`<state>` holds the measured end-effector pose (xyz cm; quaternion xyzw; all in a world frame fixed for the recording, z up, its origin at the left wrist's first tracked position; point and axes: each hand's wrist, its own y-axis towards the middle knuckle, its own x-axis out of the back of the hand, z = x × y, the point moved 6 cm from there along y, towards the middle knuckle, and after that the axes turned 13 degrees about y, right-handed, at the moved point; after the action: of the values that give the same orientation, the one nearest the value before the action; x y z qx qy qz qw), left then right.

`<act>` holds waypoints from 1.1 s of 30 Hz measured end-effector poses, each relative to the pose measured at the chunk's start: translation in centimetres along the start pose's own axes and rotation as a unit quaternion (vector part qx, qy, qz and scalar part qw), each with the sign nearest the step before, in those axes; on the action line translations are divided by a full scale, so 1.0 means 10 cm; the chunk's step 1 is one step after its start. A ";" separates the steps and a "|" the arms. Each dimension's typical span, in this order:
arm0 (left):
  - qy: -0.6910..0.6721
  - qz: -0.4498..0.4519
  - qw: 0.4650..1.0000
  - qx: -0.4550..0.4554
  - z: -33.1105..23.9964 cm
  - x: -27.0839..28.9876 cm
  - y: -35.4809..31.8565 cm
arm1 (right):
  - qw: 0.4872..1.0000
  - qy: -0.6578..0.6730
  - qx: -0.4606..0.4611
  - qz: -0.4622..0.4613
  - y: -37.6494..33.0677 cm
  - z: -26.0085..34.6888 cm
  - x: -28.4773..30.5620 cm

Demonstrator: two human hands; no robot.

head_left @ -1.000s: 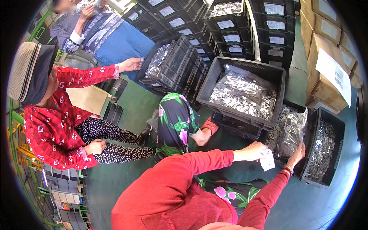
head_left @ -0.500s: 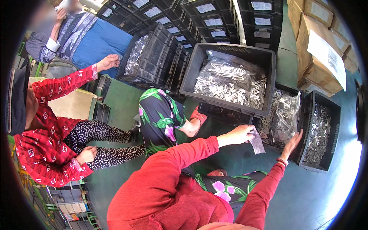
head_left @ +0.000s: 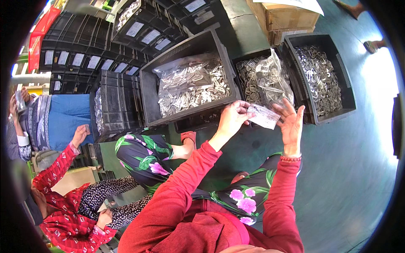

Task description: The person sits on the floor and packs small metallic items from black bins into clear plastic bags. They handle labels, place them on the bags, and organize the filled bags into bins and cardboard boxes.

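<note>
Currently my left hand [head_left: 231, 120] pinches one end of a small clear plastic packet [head_left: 263, 116], thumb and fingers closed on its left edge. My right hand [head_left: 291, 122] is open, fingers spread, palm toward the packet, just beside its right end; I cannot tell whether it touches.

The packet sits in the air between both hands, above the near rims of the crates. It has a white label or slip in it; contents are too small to make out.

Handling, my read: thin film, limp, very light. It hangs from one pinched edge without sagging much, so little mass inside. Film is likely slippery, so a pinch on the sealed edge or a corner is safer than on the flat middle. Not fragile, but it creases easily.

Around it:
- middle black crate [head_left: 253, 57] straight ahead, holding a clear bag of metal parts [head_left: 270, 78]
- right black crate [head_left: 337, 67] with loose metal clips
- large grey crate [head_left: 185, 55] to the left, with bagged metal pieces
- cardboard box [head_left: 287, 19] behind them
- green floor [head_left: 354, 168] underneath

Floral trousers [head_left: 147, 156] on my legs below the arms. Another person in a red patterned top [head_left: 63, 219] sits at lower left, hands apart from mine.
</note>
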<state>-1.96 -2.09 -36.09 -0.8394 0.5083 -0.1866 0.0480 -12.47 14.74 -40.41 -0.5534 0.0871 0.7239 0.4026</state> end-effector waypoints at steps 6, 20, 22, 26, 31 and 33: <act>0.095 0.021 0.994 0.049 -0.04 -0.13 -0.03 | 0.978 -0.170 -0.122 -0.007 -0.09 -0.21 0.08; 0.423 -0.136 0.844 -0.300 -0.17 -0.75 1.72 | 0.702 -0.708 0.045 -0.055 -0.29 0.39 0.87; 0.582 -0.039 0.750 -0.312 -0.33 -1.07 1.67 | 0.692 -0.719 0.025 -0.057 -0.27 0.30 0.86; 0.771 0.145 0.546 -0.294 -0.17 -1.38 1.63 | 0.668 -0.735 -0.119 -0.016 -0.24 0.13 0.90; 0.721 0.049 0.666 -0.183 -0.34 -1.18 1.95 | 0.698 -0.706 -0.125 -0.006 -0.33 0.24 1.05; 0.736 0.058 0.638 -0.218 -0.38 -1.26 1.78 | 0.723 -0.674 -0.127 -0.084 -0.45 0.36 1.15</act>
<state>-23.46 0.78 -40.72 -0.3793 0.4494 -0.6234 -0.5154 -12.77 25.34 -47.63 0.0291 -0.3465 0.8735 0.3408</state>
